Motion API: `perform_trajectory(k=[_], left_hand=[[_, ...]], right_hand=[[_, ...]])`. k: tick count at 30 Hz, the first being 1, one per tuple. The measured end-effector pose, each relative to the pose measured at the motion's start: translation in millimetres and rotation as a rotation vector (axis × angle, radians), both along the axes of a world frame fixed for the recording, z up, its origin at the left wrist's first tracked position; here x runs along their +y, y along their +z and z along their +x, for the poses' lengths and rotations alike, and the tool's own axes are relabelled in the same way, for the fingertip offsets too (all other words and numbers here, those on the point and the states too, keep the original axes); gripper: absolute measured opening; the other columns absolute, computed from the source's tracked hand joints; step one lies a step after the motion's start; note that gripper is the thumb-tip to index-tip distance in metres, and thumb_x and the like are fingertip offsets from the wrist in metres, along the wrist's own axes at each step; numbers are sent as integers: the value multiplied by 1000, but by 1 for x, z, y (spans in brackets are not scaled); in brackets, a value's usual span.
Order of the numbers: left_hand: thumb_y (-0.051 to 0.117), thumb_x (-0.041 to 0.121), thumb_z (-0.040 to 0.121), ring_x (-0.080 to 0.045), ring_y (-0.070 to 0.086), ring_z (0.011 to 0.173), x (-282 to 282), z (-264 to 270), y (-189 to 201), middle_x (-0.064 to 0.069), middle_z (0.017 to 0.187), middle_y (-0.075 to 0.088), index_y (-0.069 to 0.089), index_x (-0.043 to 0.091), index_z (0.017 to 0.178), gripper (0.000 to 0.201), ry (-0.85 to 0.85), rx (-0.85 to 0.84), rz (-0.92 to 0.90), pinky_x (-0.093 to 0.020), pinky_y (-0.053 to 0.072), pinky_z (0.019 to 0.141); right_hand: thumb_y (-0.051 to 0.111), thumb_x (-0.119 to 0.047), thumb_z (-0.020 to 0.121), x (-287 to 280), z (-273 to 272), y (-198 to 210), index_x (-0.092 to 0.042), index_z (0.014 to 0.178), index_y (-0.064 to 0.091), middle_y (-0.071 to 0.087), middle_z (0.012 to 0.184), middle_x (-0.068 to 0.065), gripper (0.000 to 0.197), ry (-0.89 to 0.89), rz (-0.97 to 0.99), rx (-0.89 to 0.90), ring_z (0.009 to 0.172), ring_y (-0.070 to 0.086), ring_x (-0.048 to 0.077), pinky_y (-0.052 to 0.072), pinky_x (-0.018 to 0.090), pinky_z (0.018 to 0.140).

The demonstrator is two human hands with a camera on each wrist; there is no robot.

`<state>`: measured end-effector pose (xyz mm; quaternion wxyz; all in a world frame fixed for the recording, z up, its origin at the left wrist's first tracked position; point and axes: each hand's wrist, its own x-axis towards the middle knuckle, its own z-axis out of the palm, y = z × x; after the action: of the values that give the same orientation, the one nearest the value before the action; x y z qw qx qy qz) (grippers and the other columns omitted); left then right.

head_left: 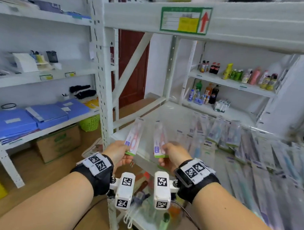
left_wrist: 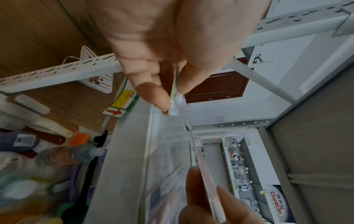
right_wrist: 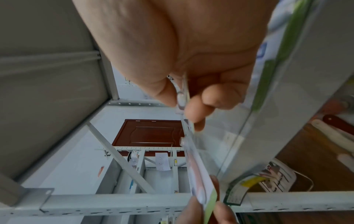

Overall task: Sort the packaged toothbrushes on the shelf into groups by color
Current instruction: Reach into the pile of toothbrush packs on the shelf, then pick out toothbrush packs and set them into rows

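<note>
We hold two packaged toothbrushes above the shelf's point(head_left: 167, 114) near left corner — our left hand point(head_left: 118, 151) pinches one pink pack point(head_left: 134, 137), our right hand point(head_left: 173, 154) another point(head_left: 159, 140). Both look pink, so we'd best lay them together, apart from the unsorted pile point(head_left: 252, 149) at the right.

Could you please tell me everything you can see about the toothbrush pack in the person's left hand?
The toothbrush pack is a long, flat, clear plastic sleeve with a pink brush inside, a purple label low down and a green bottom edge. The left hand pinches its lower end, so it stands tilted up and away above the shelf edge, touching nothing else. The left wrist view shows it edge-on and thin.
</note>
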<state>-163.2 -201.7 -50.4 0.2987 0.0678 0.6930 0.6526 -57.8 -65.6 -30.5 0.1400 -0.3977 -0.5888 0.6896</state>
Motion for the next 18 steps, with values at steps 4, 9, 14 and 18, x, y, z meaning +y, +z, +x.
perform_trajectory(k=[4, 9, 14, 18], left_hand=[[45, 4, 96, -17, 55, 54, -4, -30, -10, -14, 74, 57, 53, 4, 111, 17, -77, -9, -32, -18, 49, 39], [52, 2, 93, -20, 59, 64, -4, -46, -21, -18, 101, 64, 51, 8, 127, 34, -148, -30, -6, -21, 56, 51], [53, 2, 92, -23, 61, 75, -6, -47, -22, -21, 121, 57, 47, 9, 134, 43, -122, 0, -63, -23, 57, 58], [56, 17, 91, -26, 64, 84, -6, -49, -9, -12, 116, 65, 60, 17, 123, 33, -107, 439, -408, -26, 53, 73]], right_hand=[[42, 2, 90, -14, -29, -11, -5, 106, 47, 54, 62, 17, 17, 54, 45, -4, 37, 49, 20, 39, 20, 34], [43, 7, 92, -22, -36, -13, -7, 81, 52, 60, 68, 14, 20, 112, 12, -10, 53, 59, 22, 53, 28, 47], [44, 10, 91, -17, -23, -14, -1, 101, 50, 56, 77, 17, 16, 134, 52, -29, 60, 61, 24, 56, 27, 51], [47, 7, 89, -5, -1, -10, 2, 104, 58, 60, 70, 14, 20, 61, 202, -47, 54, 63, 19, 57, 30, 55]])
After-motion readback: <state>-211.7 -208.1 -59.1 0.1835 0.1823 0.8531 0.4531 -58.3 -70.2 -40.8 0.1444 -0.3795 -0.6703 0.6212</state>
